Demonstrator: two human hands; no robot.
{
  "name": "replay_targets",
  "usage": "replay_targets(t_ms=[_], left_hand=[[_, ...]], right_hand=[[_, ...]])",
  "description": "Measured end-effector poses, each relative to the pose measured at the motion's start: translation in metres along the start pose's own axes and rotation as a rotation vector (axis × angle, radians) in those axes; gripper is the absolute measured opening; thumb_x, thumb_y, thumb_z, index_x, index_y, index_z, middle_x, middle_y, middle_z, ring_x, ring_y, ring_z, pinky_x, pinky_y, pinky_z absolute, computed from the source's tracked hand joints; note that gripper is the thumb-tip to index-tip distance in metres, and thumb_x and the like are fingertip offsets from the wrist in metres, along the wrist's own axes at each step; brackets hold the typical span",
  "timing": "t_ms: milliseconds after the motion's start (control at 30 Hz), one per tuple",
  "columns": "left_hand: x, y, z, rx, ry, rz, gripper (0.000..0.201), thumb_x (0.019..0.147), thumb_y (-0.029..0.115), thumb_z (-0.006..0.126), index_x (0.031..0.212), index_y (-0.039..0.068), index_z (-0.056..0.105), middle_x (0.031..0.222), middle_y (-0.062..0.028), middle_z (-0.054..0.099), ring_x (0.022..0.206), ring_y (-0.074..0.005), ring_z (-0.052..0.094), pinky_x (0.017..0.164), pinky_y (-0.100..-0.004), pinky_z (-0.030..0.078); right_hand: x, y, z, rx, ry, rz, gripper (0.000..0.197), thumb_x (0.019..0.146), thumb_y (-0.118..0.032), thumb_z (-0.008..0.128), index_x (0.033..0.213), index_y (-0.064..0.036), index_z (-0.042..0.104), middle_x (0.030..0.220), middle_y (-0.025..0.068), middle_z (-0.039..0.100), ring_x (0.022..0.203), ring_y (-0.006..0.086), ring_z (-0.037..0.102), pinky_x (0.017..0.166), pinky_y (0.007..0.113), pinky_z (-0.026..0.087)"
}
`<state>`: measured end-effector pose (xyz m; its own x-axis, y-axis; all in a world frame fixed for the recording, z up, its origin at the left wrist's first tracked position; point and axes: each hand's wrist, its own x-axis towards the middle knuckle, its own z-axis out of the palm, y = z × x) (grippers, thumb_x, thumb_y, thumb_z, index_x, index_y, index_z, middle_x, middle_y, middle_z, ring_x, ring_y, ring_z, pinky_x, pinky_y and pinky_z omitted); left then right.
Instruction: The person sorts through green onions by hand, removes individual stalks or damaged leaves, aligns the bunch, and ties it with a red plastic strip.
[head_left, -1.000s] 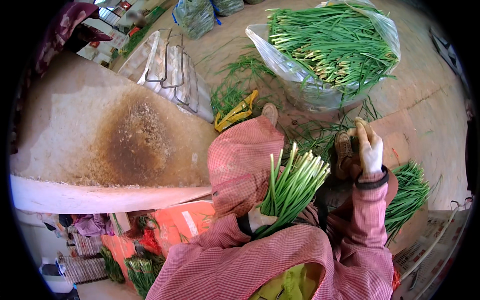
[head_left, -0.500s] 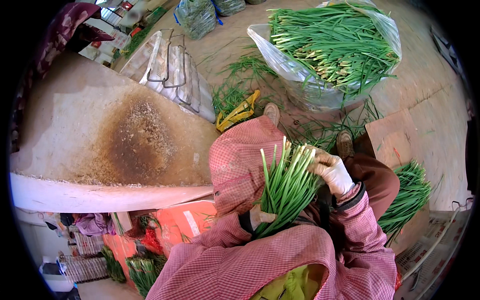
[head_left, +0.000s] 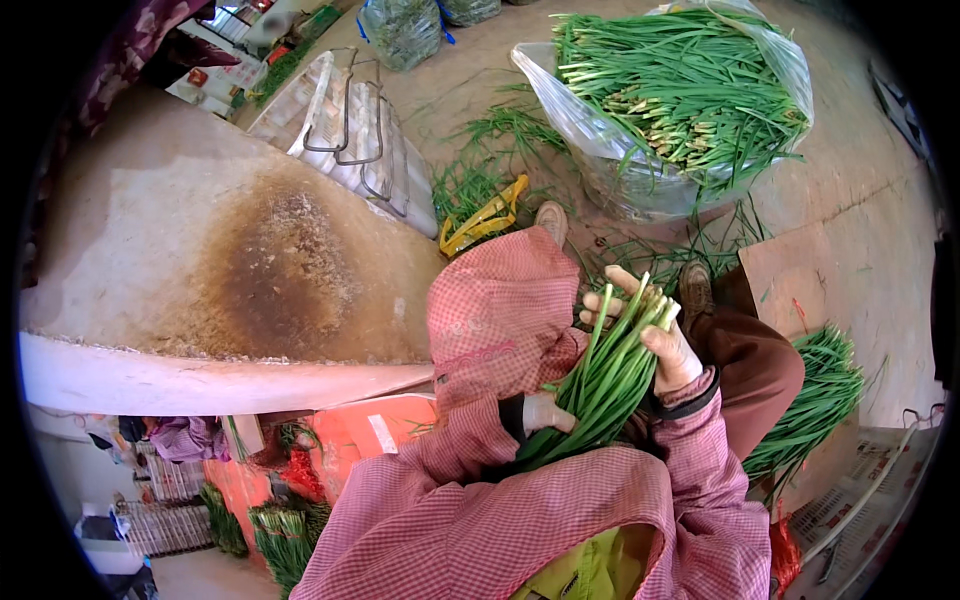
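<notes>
A bunch of garlic chives (head_left: 605, 385) lies slantwise over my lap, pale stem ends up and green leaves toward my body. My left hand (head_left: 548, 412) is closed on its leafy lower part, with most of the fingers hidden under the leaves. Around the stem end curves my right hand (head_left: 672, 358), thumb at the near right side and fingers reaching behind to the left, fairly loosely wrapped. Both hands look pale and gloved. Another pile of garlic chives (head_left: 815, 395) rests on cardboard to my right.
A plastic-lined container (head_left: 625, 190) heaped with chives stands ahead. At left are a stained pale slab (head_left: 390, 330) and a white crate (head_left: 405, 190) with metal handles. A yellow strap-like piece (head_left: 485, 217) lies among loose leaves. More bundles (head_left: 285, 540) sit at lower left.
My right hand has turned and its fingers have spread around behind the stems. The bunch has shifted right and tilted that way, with my left hand moving slightly along with it.
</notes>
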<state>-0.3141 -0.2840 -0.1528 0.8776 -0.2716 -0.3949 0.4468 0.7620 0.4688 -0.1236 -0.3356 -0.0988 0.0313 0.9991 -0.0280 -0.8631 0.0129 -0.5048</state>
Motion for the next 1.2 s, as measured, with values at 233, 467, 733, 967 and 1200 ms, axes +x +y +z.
replay_targets(t_ms=[233,467,733,967,1200], left_hand=[[-0.033,0.069,-0.023,0.537,-0.249,0.685,0.100,0.068,0.026,0.070,0.135,0.009,-0.002,0.138,-0.0076,0.018,0.126,-0.0184,0.019,0.101,-0.0364,0.016],[0.020,0.088,0.032,-0.090,0.031,0.067,0.038,0.068,0.010,0.067,0.103,0.002,0.054,0.088,-0.0089,0.061,0.082,-0.0177,0.059,0.071,-0.0284,0.048],[0.027,0.121,0.049,0.248,0.161,0.123,0.016,0.072,0.012,0.063,0.081,-0.001,0.060,0.077,-0.0110,0.061,0.071,-0.0154,0.059,0.066,-0.0260,0.048],[-0.114,0.216,0.026,0.087,0.308,1.166,0.030,0.079,0.015,0.055,0.105,0.002,0.049,0.077,-0.0013,0.051,0.077,-0.0190,0.051,0.079,-0.0344,0.042],[-0.162,0.223,-0.007,0.147,0.506,1.401,0.025,0.081,0.014,0.055,0.104,0.007,0.051,0.075,-0.0012,0.051,0.074,-0.0193,0.049,0.071,-0.0340,0.043]], right_hand=[[-0.004,-0.002,-0.011,-0.003,0.112,0.048,0.047,0.068,-0.007,0.067,0.111,-0.0002,0.048,0.082,0.0093,0.060,0.079,0.0211,0.059,0.070,0.032,0.049],[0.012,-0.015,0.028,-1.032,0.254,-0.702,0.076,0.068,-0.006,0.069,0.130,-0.0033,0.026,0.124,0.0128,0.042,0.110,0.0240,0.044,0.092,0.031,0.035],[0.029,-0.036,0.026,-0.884,0.047,-0.245,0.058,0.081,-0.020,0.058,0.128,-0.0001,0.031,0.123,0.0139,0.042,0.113,0.0179,0.040,0.091,0.027,0.035],[-0.010,0.054,-0.024,-1.164,-0.265,-0.205,0.035,0.076,-0.014,0.061,0.108,-0.0026,0.054,0.095,0.0073,0.060,0.087,0.0162,0.054,0.081,0.031,0.041],[-0.051,-0.019,-0.156,-1.492,0.538,-0.411,0.046,0.072,-0.009,0.060,0.115,-0.0001,0.047,0.103,0.0168,0.056,0.092,0.0220,0.056,0.080,0.029,0.043]])
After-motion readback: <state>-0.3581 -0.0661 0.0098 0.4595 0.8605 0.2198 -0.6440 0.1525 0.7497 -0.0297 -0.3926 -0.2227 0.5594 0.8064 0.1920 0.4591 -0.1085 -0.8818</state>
